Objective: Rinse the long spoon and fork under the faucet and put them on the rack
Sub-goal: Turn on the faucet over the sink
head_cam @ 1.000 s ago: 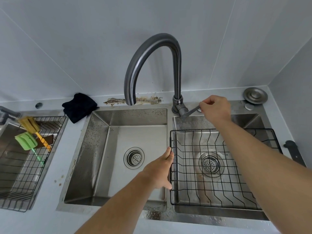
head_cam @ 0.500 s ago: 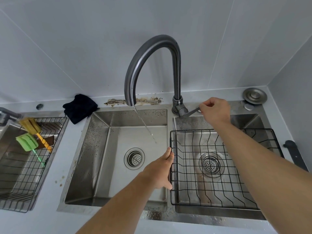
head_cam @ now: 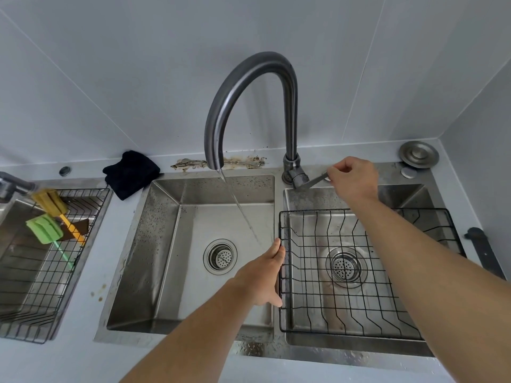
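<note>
1. Spoon and fork are not in either of your hands, and I cannot pick them out with certainty. Two long metal pieces [head_cam: 221,162] lie on the stained strip of bench along the back edge, behind the faucet spout; those may be them.
2. Your right fingers [head_cam: 336,170] pinch the tip of the faucet lever [head_cam: 313,181], with the right hand [head_cam: 352,179] curled above it. Ease the lever only as far as gives a steady stream.
3. Your left hand [head_cam: 265,275] lies flat, fingers straight, against the left edge of the rack [head_cam: 282,313] over the right basin. It holds nothing.
4. Water [head_cam: 237,205] runs slanting from the faucet [head_cam: 249,87] into the left basin [head_cam: 166,244], landing near the dividing wall. A harder flow would likely splash onto the rack and the bench.
5. Once the flow suits you, let go of the lever and fetch the cutlery from the back edge.
6. Hold each piece by its handle, head down in the stream, then lay it across the rack wires.
</note>
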The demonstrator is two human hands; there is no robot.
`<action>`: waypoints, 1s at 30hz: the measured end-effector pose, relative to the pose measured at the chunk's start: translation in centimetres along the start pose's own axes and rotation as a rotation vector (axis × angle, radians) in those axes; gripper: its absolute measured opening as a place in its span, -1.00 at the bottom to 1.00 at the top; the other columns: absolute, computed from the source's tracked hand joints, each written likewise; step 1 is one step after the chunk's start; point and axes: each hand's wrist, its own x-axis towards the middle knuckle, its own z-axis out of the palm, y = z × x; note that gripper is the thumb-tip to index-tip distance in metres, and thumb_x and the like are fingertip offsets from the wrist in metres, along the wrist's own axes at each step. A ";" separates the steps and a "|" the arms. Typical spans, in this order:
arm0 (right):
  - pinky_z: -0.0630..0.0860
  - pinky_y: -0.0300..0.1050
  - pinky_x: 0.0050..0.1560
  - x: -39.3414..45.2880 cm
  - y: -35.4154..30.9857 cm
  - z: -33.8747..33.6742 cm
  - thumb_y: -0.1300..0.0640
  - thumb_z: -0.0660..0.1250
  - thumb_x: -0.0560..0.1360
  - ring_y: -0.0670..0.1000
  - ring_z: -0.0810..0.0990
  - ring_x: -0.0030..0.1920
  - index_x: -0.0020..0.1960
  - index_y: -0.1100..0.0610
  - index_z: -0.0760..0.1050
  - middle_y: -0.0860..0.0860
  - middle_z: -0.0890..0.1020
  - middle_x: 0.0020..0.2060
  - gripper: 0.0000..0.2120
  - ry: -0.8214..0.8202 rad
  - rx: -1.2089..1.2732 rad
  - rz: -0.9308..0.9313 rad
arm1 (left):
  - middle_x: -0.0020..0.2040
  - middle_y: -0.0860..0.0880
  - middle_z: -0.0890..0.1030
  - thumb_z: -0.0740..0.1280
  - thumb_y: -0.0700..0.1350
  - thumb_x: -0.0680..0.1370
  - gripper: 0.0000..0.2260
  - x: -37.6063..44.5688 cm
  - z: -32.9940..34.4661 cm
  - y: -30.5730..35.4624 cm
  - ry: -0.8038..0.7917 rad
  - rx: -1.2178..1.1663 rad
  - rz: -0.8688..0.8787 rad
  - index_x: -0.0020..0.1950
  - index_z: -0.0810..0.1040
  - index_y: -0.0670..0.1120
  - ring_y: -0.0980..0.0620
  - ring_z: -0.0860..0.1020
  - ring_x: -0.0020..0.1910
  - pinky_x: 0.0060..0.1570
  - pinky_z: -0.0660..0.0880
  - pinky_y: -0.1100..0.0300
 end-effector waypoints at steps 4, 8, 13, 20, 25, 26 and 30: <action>0.64 -0.07 -0.19 0.1 0.0 0.0 0.18 0.39 0.47 0.06 0.66 -0.21 -0.20 0.09 0.61 0.02 0.67 -0.27 -0.92 0.003 -0.011 -0.005 | 0.54 0.15 -0.39 0.56 -0.06 0.37 0.09 0.0 0.0 0.1 0.003 -0.001 -0.002 0.59 -0.21 -0.04 0.02 0.17 0.54 0.31 0.43 0.01; 0.64 -0.05 -0.19 0.2 0.2 0.2 0.19 0.39 0.46 0.08 0.66 -0.20 -0.22 0.08 0.60 0.03 0.67 -0.26 -0.91 0.001 0.002 0.001 | 0.54 0.15 -0.39 0.57 -0.07 0.36 0.09 0.1 0.1 0.0 0.011 -0.004 -0.003 0.58 -0.20 -0.04 0.01 0.20 0.52 0.29 0.46 -0.01; 0.66 0.01 -0.16 0.3 0.3 0.2 0.19 0.40 0.45 0.09 0.68 -0.17 -0.22 0.09 0.61 0.02 0.67 -0.28 -0.92 -0.002 0.012 0.014 | 0.53 0.16 -0.39 0.57 -0.08 0.35 0.09 0.1 0.3 -0.1 0.014 -0.017 -0.006 0.58 -0.20 -0.02 0.01 0.24 0.51 0.27 0.47 0.01; 0.66 0.01 -0.17 0.2 0.7 0.4 0.15 0.42 0.42 0.11 0.68 -0.19 -0.26 0.06 0.60 0.00 0.67 -0.32 -0.91 0.004 0.025 0.032 | 0.53 0.16 -0.39 0.57 -0.09 0.35 0.10 0.2 0.4 -0.2 0.018 -0.024 -0.003 0.58 -0.20 -0.03 0.00 0.24 0.51 0.28 0.46 -0.01; 0.66 0.07 -0.14 0.1 0.8 0.4 0.14 0.43 0.43 0.08 0.68 -0.20 -0.24 0.06 0.60 0.00 0.67 -0.30 -0.92 0.002 0.035 0.024 | 0.53 0.15 -0.40 0.57 -0.10 0.36 0.09 0.1 0.3 -0.1 0.020 -0.028 0.003 0.58 -0.20 -0.03 0.03 0.19 0.53 0.29 0.46 0.02; 0.66 0.07 -0.14 0.0 0.8 0.4 0.14 0.43 0.43 0.08 0.68 -0.20 -0.24 0.06 0.61 0.00 0.67 -0.30 -0.92 0.005 0.033 0.020 | 0.53 0.15 -0.40 0.57 -0.10 0.36 0.09 0.0 0.3 -0.1 0.022 -0.027 0.004 0.58 -0.20 -0.04 0.04 0.18 0.53 0.28 0.46 0.03; 0.66 0.05 -0.15 0.0 0.8 0.4 0.13 0.42 0.44 0.09 0.67 -0.20 -0.23 0.05 0.60 0.00 0.67 -0.30 -0.92 0.012 0.031 0.019 | 0.53 0.15 -0.40 0.57 -0.09 0.36 0.09 0.0 0.3 -0.1 0.026 -0.021 0.006 0.58 -0.20 -0.04 0.05 0.16 0.53 0.29 0.46 0.01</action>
